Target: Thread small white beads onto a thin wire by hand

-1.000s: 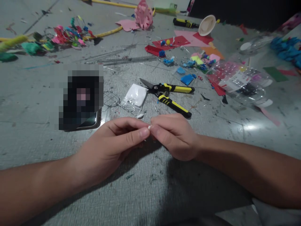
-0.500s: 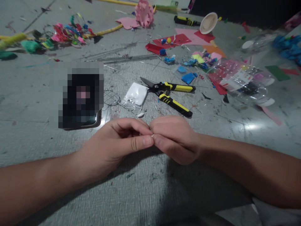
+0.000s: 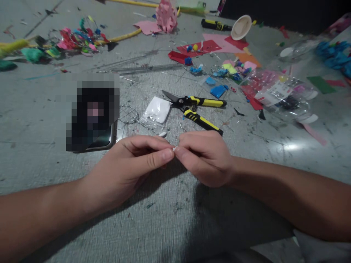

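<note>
My left hand [image 3: 137,157] and my right hand [image 3: 205,157] meet over the grey table [image 3: 164,223]. Between their thumbs and forefingers both pinch a tiny white piece [image 3: 174,148], soft-looking and mostly covered by the fingertips. Just beyond lies a clear packet of white clay-like material [image 3: 157,109], with a small white scrap [image 3: 162,134] near it. Yellow and black snips [image 3: 203,102] rest with handles spread, blades touching the packet; my right hand is close to one handle. Left of the packet is a twisted wire loop [image 3: 128,114].
A phone [image 3: 94,120], its screen blurred out, lies beyond my left wrist. Thin wires [image 3: 142,68] stretch across the table. Coloured paper [image 3: 204,47], a clear plastic bottle [image 3: 279,93], a tilted cup [image 3: 241,27] and colourful clay pieces [image 3: 79,38] lie farther back.
My fingertips have drawn slightly apart and up, so more of the white piece shows between them. My right-hand knuckles no longer touch my left fingers. The view has shifted slightly.
</note>
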Demonstrator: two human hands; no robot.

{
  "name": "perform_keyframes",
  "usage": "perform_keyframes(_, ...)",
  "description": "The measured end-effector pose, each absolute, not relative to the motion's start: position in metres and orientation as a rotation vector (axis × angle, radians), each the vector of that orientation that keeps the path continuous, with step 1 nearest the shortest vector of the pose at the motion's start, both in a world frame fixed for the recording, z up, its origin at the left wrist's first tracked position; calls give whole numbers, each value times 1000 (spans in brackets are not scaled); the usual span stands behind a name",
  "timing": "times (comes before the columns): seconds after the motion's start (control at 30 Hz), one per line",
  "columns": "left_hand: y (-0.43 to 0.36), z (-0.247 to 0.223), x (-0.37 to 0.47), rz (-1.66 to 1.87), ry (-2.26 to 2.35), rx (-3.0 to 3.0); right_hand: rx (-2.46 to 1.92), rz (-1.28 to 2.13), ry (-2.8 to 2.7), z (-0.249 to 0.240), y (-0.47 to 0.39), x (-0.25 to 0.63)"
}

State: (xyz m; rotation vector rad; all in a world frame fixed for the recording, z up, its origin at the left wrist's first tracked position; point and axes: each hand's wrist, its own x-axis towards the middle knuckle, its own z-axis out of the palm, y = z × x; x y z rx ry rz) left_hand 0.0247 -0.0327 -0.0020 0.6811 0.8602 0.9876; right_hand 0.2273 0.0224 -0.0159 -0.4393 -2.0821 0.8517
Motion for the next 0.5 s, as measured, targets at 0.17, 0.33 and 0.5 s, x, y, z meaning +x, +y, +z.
perform_keyframes(0.17, -33, -2, 24, 984, 901, 699, -408, 832, -2049, -17, 22, 226)
perform_keyframes(0.33, -32, -3, 20, 925, 827, 764, -272, 954, -2087, -18, 23, 228)
perform_keyframes(0.5, -32, -5, 18, 911, 784, 808, -238, 1036, -2090, -19, 25, 229)
